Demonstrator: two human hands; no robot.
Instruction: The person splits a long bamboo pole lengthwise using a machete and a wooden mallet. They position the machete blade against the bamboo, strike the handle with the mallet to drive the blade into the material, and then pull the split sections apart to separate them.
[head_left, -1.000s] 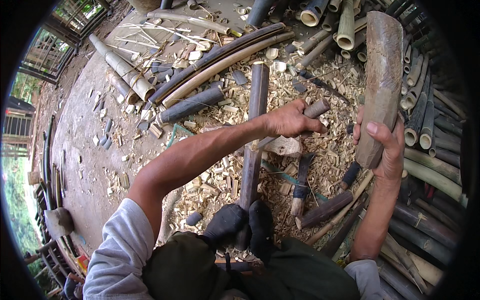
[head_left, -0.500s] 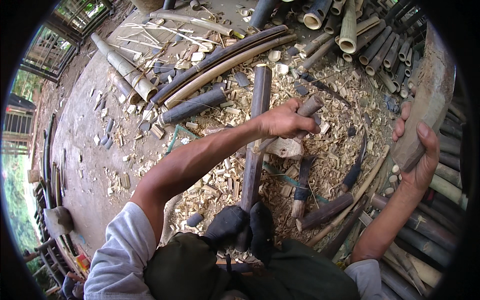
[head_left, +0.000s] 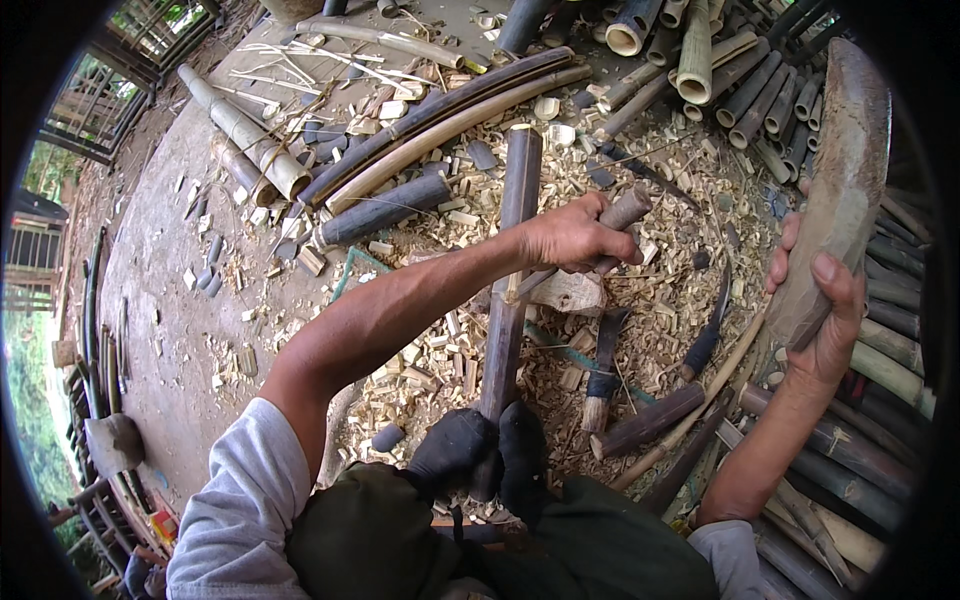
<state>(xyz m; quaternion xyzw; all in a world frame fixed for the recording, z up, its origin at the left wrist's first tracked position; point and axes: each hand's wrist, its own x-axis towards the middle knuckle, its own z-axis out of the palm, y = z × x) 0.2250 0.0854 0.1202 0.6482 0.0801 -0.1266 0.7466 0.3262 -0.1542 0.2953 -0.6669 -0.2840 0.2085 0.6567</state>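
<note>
My left hand [head_left: 580, 235] is closed around the round wooden handle of a chisel [head_left: 628, 208]. The chisel slants down to the left, and its thin tip meets a pale notch in a dark bamboo pole [head_left: 519, 185]. That pole points away from me, its near end between my dark-covered feet [head_left: 455, 445]. Out to the right, my right hand [head_left: 825, 310] grips the lower end of a thick, worn wooden mallet [head_left: 848, 170], raised upright and apart from the chisel. A pale wood block [head_left: 568, 294] lies beside the pole, beneath my left hand.
Two dark-bladed tools with wrapped handles [head_left: 603, 375] [head_left: 708, 335] lie to the right among wood chips [head_left: 440, 365]. Cut bamboo tubes [head_left: 695, 75] are stacked at the far right, with more poles [head_left: 860, 430] beside my right arm. Split bamboo lengths [head_left: 450, 130] lie beyond the pole.
My right hand and the mallet have shifted left, toward the chisel. My left hand, the chisel and the bamboo pole stay almost where they were.
</note>
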